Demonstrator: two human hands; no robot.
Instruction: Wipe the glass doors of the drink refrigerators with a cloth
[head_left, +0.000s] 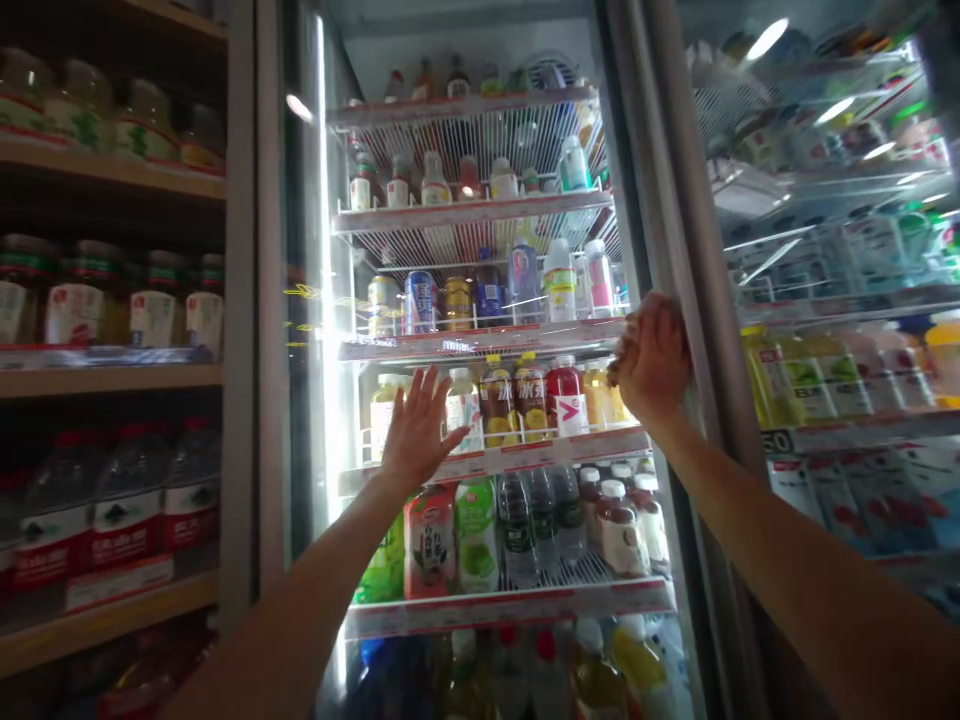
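Note:
I face a lit drinks fridge [465, 345] full of bottles and cans on white wire shelves. My left hand [421, 425] is open with fingers spread, reaching toward the middle shelf next to a pale yellow bottle [384, 410] and a white-labelled bottle [463, 408]. My right hand [654, 357] is curled around the edge of the fridge door frame [694, 300], on the right side of the opening. A red bottle [566, 396] stands just left of that hand. Cans [420, 300] line the shelf above.
Wooden shelves [112, 375] on the left carry jars and large water bottles [124, 500]. A second glass-door fridge [847, 300] with more drinks stands on the right. Lower fridge shelves hold green and dark bottles [476, 530].

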